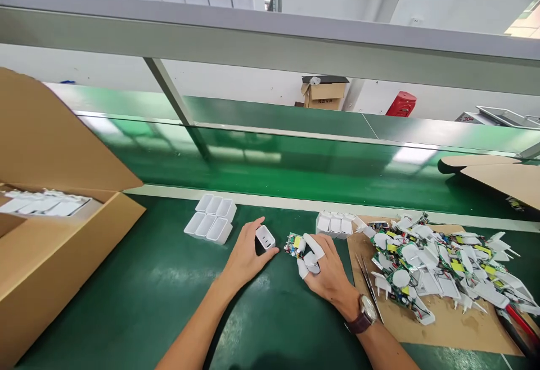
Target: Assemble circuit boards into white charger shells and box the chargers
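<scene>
My left hand is closed round a small white plug housing with slots in its face. In my right hand, whose fingertips wear white covers, is a small circuit board with a yellow component, pointing toward the housing. The two parts are apart. White empty housings stand in a block left of my left hand. Another group of white housings stands just behind my right hand.
Many circuit boards with white parts are heaped on a cardboard sheet at the right, with tweezers and red-handled pliers. An open carton stands left. Behind runs a green conveyor belt beneath a metal frame.
</scene>
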`<state>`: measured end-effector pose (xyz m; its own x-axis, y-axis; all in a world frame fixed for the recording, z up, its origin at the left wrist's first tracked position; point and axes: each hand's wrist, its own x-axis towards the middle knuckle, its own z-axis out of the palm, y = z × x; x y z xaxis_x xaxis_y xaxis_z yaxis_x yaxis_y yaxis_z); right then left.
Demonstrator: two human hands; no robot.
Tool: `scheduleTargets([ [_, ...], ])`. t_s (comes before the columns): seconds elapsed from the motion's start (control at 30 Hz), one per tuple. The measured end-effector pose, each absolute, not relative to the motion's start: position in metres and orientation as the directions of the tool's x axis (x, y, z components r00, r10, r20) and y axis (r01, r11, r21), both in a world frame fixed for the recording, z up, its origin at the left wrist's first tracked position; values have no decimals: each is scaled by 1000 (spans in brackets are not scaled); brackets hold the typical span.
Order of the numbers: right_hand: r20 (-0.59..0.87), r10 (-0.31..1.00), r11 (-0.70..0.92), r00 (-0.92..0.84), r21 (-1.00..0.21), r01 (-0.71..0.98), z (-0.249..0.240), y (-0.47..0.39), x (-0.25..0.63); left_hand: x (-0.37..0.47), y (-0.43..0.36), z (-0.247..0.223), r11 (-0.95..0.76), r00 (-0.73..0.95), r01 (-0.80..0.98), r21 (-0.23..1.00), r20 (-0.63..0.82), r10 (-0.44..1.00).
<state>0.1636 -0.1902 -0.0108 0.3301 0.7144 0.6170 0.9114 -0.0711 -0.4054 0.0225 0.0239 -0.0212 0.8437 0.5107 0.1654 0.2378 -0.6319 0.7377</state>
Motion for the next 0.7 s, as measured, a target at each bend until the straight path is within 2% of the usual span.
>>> scheduleTargets([
  [0.13,651,675,-71,347,-411,909,-3,-194,160,24,19,-24,-659,889,71,749,252,382],
  [0.3,659,695,-35,288,-368,929,2,-197,153,24,7,-18,-684,908,-110,721,353,225],
  [0.47,673,699,-4,242,-334,942,5,-196,149,22,3,-17,-702,906,-149,696,381,186],
  [0.7,667,722,14,185,-281,960,4,-193,146,21,3,-17,-696,922,-107,710,333,197],
])
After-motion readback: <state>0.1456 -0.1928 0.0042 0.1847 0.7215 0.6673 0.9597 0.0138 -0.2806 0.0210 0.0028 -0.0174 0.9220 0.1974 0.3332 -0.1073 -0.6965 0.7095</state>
